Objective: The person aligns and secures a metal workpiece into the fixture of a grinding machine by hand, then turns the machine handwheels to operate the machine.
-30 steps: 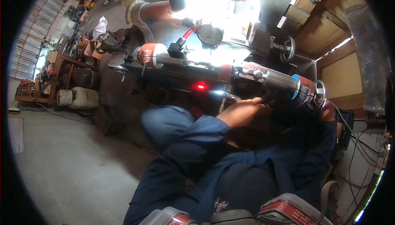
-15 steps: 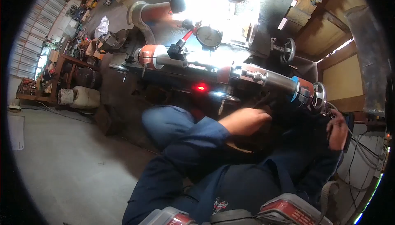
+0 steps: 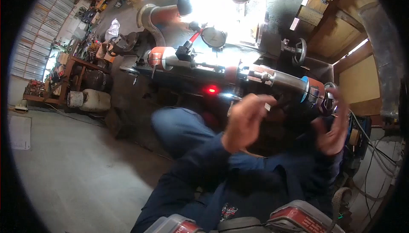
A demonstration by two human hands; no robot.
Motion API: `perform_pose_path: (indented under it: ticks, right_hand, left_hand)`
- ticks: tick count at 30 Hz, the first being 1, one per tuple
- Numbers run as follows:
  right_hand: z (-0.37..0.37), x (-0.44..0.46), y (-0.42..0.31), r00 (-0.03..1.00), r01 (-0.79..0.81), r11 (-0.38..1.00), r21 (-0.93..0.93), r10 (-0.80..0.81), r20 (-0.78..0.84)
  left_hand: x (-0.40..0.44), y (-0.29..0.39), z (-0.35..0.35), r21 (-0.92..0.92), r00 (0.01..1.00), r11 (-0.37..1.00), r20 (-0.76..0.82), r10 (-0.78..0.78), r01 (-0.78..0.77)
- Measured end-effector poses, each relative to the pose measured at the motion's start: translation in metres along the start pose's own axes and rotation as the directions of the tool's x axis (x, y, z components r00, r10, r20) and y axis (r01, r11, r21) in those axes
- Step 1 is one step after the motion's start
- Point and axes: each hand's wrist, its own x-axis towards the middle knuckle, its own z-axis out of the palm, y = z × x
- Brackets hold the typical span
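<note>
- Shaft (image 3: pixel 289 83): beyond both hands, long axis left to right, dipping rightward.
- Right hand (image 3: pixel 333 133): spread wide, nearer the wheel (image 3: pixel 329 104).
- Left hand (image 3: pixel 243 124): half-curled, blurred; cannot tell if holding.

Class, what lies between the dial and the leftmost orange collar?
In the head view, a bright shaft section, a black block and a red rod lie between the orange collar and the dial.
</note>
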Motion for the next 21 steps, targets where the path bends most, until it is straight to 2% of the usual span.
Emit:
perform_pose_path:
  ticks: [1,2,4,5,6,8,11,13,16,18,21]
  right_hand:
    - [-0.002,-0.001,0.022,0.983,-0.122,0.989,0.082,0.132,-0.127]
    - [-0.001,-0.003,0.052,0.933,-0.232,0.957,0.175,0.270,-0.239]
    - [0.019,-0.014,0.123,0.939,-0.298,0.949,-0.101,0.272,-0.210]
    - [0.025,-0.016,0.140,0.941,-0.319,0.918,-0.237,0.275,-0.198]
    - [0.026,-0.014,0.134,0.927,-0.355,0.912,-0.204,0.315,-0.205]
    - [0.034,-0.012,0.111,0.894,-0.427,0.894,-0.135,0.396,-0.208]
    - [0.048,-0.020,0.103,0.866,-0.400,0.917,-0.009,0.375,-0.331]
    - [0.058,-0.027,0.111,0.846,-0.394,0.918,-0.043,0.344,-0.406]
    - [0.070,-0.036,0.117,0.795,-0.431,0.902,-0.008,0.376,-0.476]
    - [0.077,-0.039,0.117,0.743,-0.471,0.881,0.055,0.429,-0.514]
    - [0.081,-0.042,0.122,0.726,-0.461,0.885,0.065,0.419,-0.545]
  left_hand:
    - [0.006,-0.006,-0.011,0.090,0.990,0.996,-0.138,-0.011,0.023]
    - [0.015,-0.007,-0.025,0.212,0.966,0.977,-0.254,0.050,0.005]
    - [0.021,-0.019,-0.053,0.201,0.914,0.968,-0.401,-0.058,0.149]
    - [0.025,-0.028,-0.065,0.278,0.892,0.951,-0.452,0.002,0.138]
    - [0.029,-0.037,-0.075,0.354,0.867,0.926,-0.495,0.066,0.131]
    - [0.033,-0.049,-0.086,0.343,0.842,0.922,-0.538,0.037,0.178]
    - [0.038,-0.043,-0.085,0.338,0.825,0.904,-0.564,-0.027,0.261]
    - [0.042,-0.036,-0.081,0.384,0.837,0.872,-0.545,-0.050,0.303]
    - [0.041,-0.048,-0.078,0.328,0.841,0.888,-0.530,-0.110,0.323]
    - [0.043,-0.045,-0.076,0.383,0.854,0.873,-0.516,-0.068,0.301]
    - [0.044,-0.043,-0.074,0.446,0.867,0.852,-0.499,-0.017,0.273]
